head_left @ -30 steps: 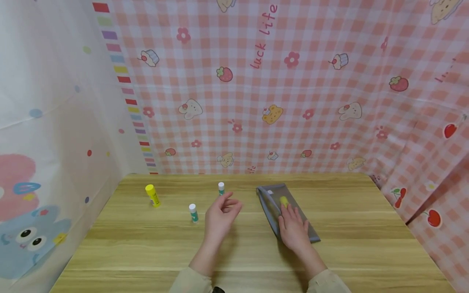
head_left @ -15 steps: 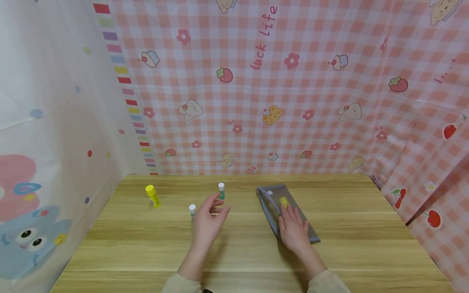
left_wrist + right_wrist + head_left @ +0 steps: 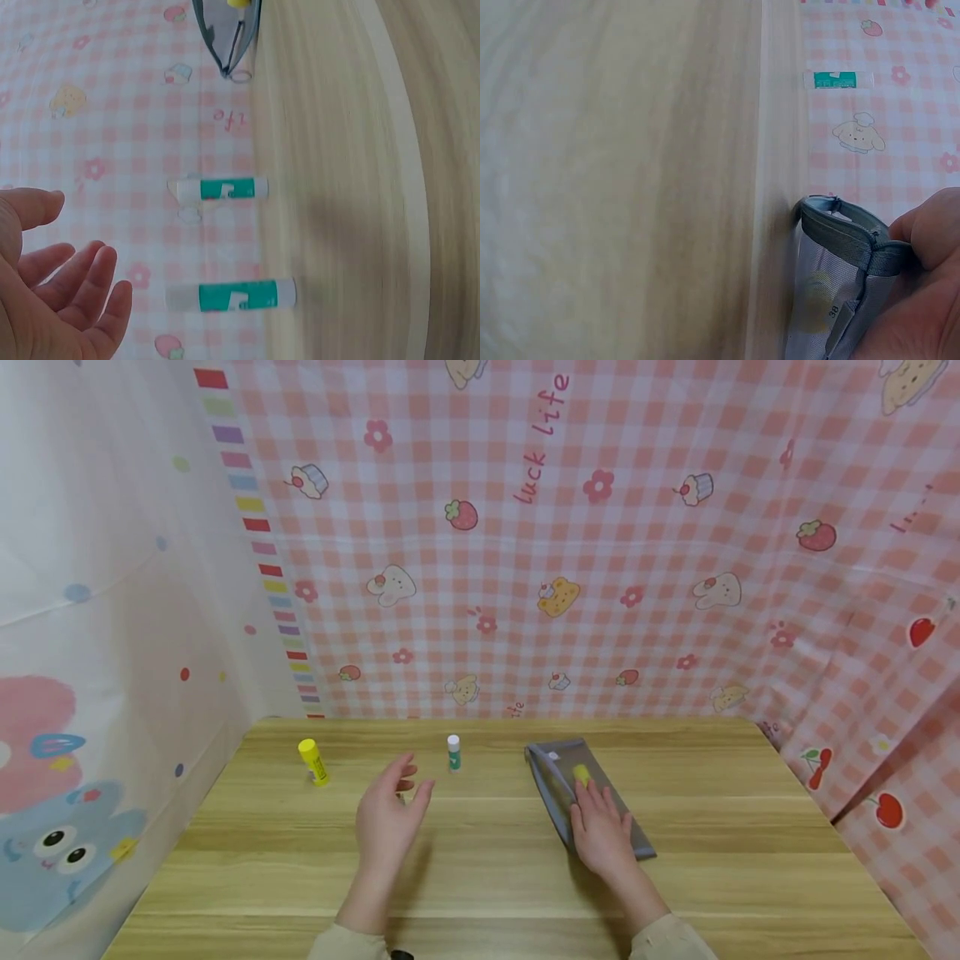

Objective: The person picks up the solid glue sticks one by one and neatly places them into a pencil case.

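Observation:
My left hand point(image 3: 388, 822) hovers above the table's left half, fingers loosely bent and holding nothing. It hides one green-and-white glue stick in the head view; the left wrist view shows that glue stick point(image 3: 238, 295) beside the fingers. Another green-and-white glue stick point(image 3: 453, 755) stands upright farther back. A yellow glue stick point(image 3: 313, 763) stands at the far left. On the right lies a grey mesh zip pouch point(image 3: 551, 793), its mouth gaping leftward. My right hand point(image 3: 602, 832) rests over it, holding its upper edge by the thumb. Inside the pouch shows a yellow object point(image 3: 582, 774).
A wooden table point(image 3: 720, 877) spans the workspace. A pink checked cloth point(image 3: 525, 610) hangs right behind its back edge and continues down the right side. At the left hangs a white patterned cloth point(image 3: 135, 610).
My left hand has moved left, away from the farther green glue stick, and now covers the nearer one in the head view. My right hand and the pouch stay in place.

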`<state>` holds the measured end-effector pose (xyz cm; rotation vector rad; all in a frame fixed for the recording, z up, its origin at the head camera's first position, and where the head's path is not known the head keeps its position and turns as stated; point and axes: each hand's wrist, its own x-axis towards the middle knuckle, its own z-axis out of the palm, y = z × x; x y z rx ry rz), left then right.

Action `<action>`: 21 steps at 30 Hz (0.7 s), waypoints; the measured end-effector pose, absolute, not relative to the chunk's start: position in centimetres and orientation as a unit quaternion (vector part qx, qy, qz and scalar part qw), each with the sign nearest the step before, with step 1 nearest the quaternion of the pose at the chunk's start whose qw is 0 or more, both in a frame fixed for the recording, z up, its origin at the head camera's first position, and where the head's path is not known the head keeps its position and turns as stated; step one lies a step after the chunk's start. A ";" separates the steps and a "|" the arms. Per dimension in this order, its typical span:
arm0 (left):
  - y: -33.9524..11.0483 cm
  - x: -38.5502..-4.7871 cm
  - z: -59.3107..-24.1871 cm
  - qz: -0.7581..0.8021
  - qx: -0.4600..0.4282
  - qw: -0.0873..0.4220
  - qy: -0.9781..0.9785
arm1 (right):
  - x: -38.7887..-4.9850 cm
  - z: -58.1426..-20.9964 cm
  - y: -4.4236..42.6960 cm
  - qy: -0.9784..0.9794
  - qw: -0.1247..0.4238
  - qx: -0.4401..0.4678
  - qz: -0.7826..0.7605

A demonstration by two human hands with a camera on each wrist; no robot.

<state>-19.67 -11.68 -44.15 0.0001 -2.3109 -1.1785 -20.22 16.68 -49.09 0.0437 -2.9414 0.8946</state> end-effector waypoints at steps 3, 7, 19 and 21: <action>-12.6 -19.7 -44.1 -0.441 0.008 0.273 -0.855 | -20.2 -49.1 16.7 -0.956 0.034 0.014 0.290; -13.7 -19.8 -44.0 -0.440 0.017 0.290 -0.849 | -20.2 -48.9 16.7 -0.957 0.036 0.016 0.287; -16.3 -20.0 -44.8 -0.418 0.052 0.315 -0.851 | -20.1 -48.8 16.6 -0.956 0.036 0.018 0.291; -16.7 -20.0 -45.0 -0.417 0.058 0.317 -0.849 | -20.1 -48.8 16.6 -0.956 0.033 0.017 0.291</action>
